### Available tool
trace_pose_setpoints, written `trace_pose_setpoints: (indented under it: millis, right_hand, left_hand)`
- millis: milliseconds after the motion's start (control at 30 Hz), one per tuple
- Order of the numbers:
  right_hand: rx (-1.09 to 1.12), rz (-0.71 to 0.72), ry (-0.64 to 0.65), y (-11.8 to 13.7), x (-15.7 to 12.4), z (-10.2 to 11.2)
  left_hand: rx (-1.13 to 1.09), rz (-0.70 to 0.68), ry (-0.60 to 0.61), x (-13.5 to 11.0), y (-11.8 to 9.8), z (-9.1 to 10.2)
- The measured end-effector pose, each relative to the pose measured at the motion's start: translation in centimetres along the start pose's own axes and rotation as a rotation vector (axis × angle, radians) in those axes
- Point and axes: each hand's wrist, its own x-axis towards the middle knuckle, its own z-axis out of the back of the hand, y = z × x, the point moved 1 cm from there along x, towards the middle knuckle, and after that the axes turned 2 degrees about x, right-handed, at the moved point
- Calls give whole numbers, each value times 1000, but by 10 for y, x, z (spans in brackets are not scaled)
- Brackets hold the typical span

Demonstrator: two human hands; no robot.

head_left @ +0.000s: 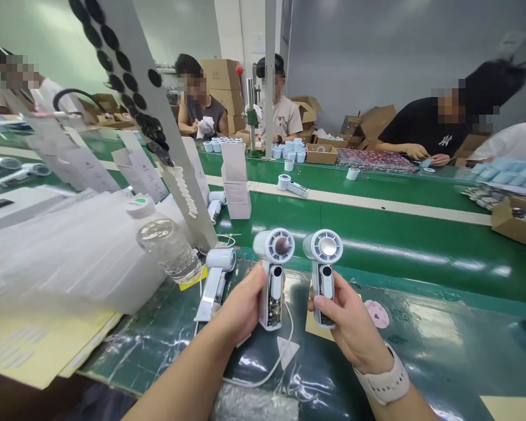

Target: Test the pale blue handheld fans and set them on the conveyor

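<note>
My left hand point(244, 307) is wrapped round the handle of a light-blue handheld fan point(273, 280), whose open handle shows a circuit board. In my right hand point(349, 316) I grip a second handheld fan point(325, 275) of the same kind, its handle front also open. Both fans stand upright side by side, apart, with round grilles towards me. A third fan point(214, 280) lies left of my left hand on the bench. A white cable point(284, 356) curls on the mat below the left fan, beside a small white triangular piece point(288, 352).
Beyond the bench runs a green conveyor point(377, 234), with a fan point(293, 185) lying on it. To the left are a water bottle point(170, 248), a slanted metal post point(158, 117) and stacked white sleeves point(79, 251). Several co-workers sit across the line, including a person in black point(425, 126).
</note>
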Motion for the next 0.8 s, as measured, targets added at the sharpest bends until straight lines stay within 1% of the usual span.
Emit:
trace_pose_setpoints:
  millis: [67, 167, 367, 467, 600, 700, 800]
  right_hand:
    - [69, 9, 0, -2, -3, -3]
    - [120, 17, 31, -3, -9, -9]
    - [86, 19, 140, 4, -16, -14]
    - [61, 41, 131, 5, -16, -13]
    - [72, 25, 138, 1, -14, -10]
    - [111, 9, 102, 1, -13, -10]
    - [133, 11, 71, 3, -13, -13]
  left_hand:
    - [-58, -5, 89, -3, -3, -3]
    - [-51, -68, 141, -7, -6, -8]
    - [-36, -121, 144, -10, -4, -8]
    - [18, -116, 147, -11, -5, -9]
    - [-3, -84, 155, -10, -6, -8]
    - [-12, -57, 122, -8, -5, -6]
    - [-39, -29, 123, -7, -4, -5]
